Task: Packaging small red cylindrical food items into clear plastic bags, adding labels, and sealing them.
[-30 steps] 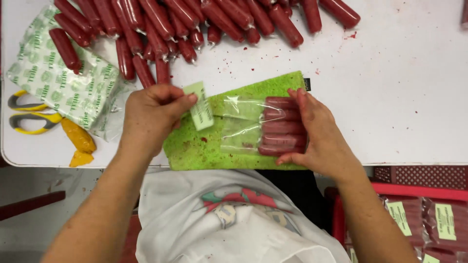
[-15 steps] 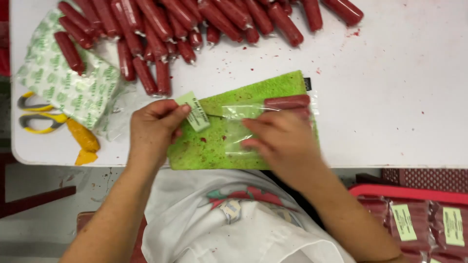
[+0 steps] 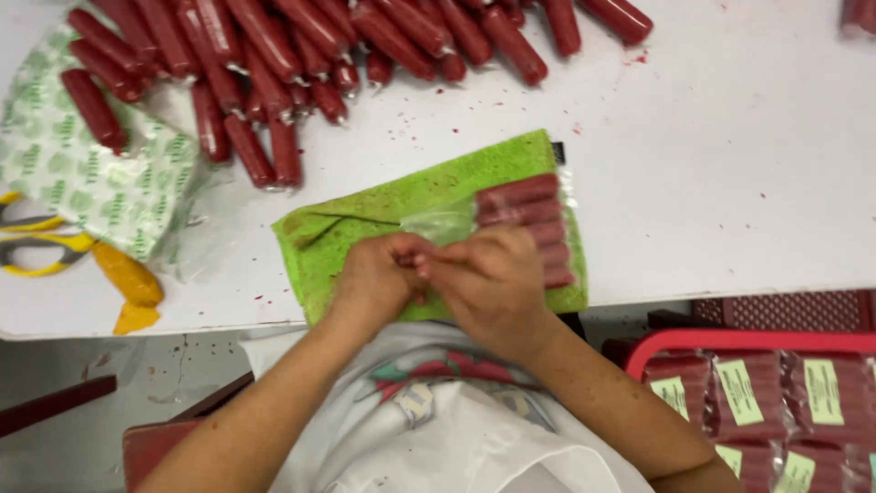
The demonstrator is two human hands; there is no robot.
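The green cloth (image 3: 383,215) lies on the white table (image 3: 730,164), and everything else sits around it. On the cloth's right half rests a clear bag of sausages (image 3: 525,219) — the red sticks are stacked side by side at the bag's closed end, and its open end points toward the cloth's middle. The left hand (image 3: 379,278) and right hand (image 3: 488,283) meet at the cloth's near edge, fingers curled together and pinching the bag's open end between them; the sausages lie just beyond the right hand's knuckles. Above the cloth lies a heap of loose sausages (image 3: 301,46). To its left are a stack of printed bags (image 3: 87,178) and yellow scissors (image 3: 36,246) — to its lower right, a red crate (image 3: 757,342) of packed sausages.
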